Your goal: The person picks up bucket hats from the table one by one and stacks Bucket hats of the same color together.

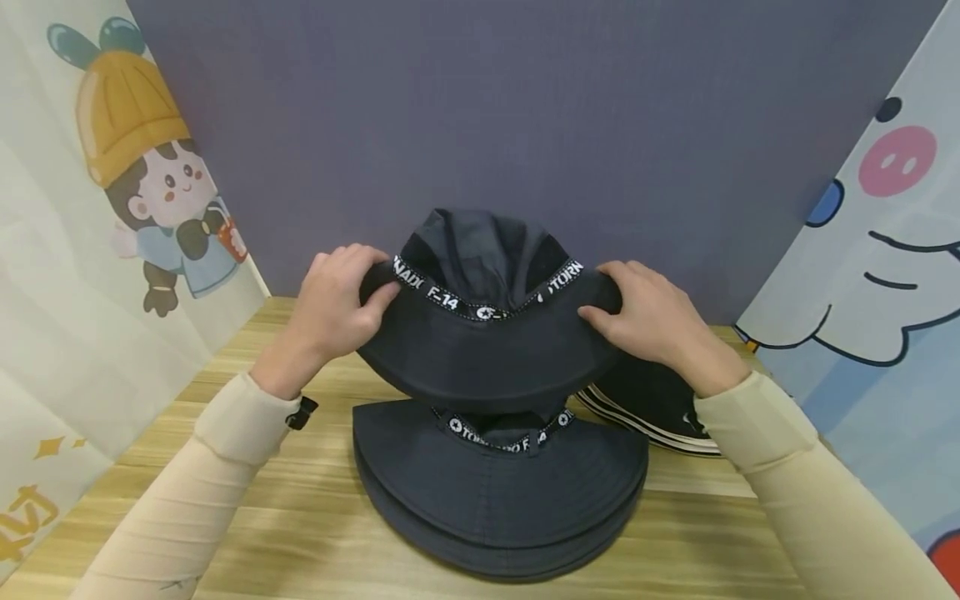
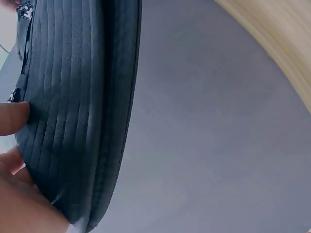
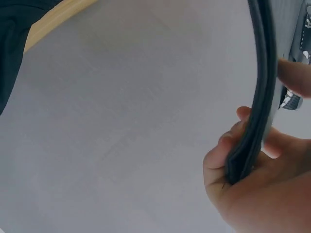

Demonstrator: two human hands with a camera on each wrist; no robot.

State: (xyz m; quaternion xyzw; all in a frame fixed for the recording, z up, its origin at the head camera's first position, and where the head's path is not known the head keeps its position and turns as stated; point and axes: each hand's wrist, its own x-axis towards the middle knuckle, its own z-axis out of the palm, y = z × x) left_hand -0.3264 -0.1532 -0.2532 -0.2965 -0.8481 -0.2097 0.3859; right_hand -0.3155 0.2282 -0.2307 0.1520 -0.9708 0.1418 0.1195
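A person in cream sleeves held a dark bucket hat (image 1: 480,342) up above a wooden table (image 1: 315,517), one hand on each side of its brim. The left hand (image 1: 337,312) gripped the left edge of the brim, thumb on the near face and fingers curled over the top. The right hand (image 1: 648,321) gripped the right edge the same way, thumb pressed against the brim and fingers wrapped over it. The hat was tilted so its brim faced the viewer and its hollow crown opened upward; nothing could be seen inside the crown. A black band with white lettering (image 1: 487,300) ran around the base of the crown.

Directly below the held hat, at the centre of the table, lay a stack of matching dark bucket hats (image 1: 498,500), brims flat and the same lettered band showing on the top one. The held hat hung just above this stack; whether they touched could not be told. To the right of the stack and behind the right forearm lay a second pile of black hats with white-striped edges (image 1: 652,408).

In the left wrist view, the stitched brim (image 2: 77,111) filled the left side, a fingertip (image 2: 12,116) pressed against it. In the right wrist view, the brim edge (image 3: 257,97) ran down into curled fingers (image 3: 228,145) that pinched it.

A purple-grey backdrop (image 1: 525,108) stood at the far side, with cartoon-printed panels at left (image 1: 90,208) and right (image 1: 885,250).
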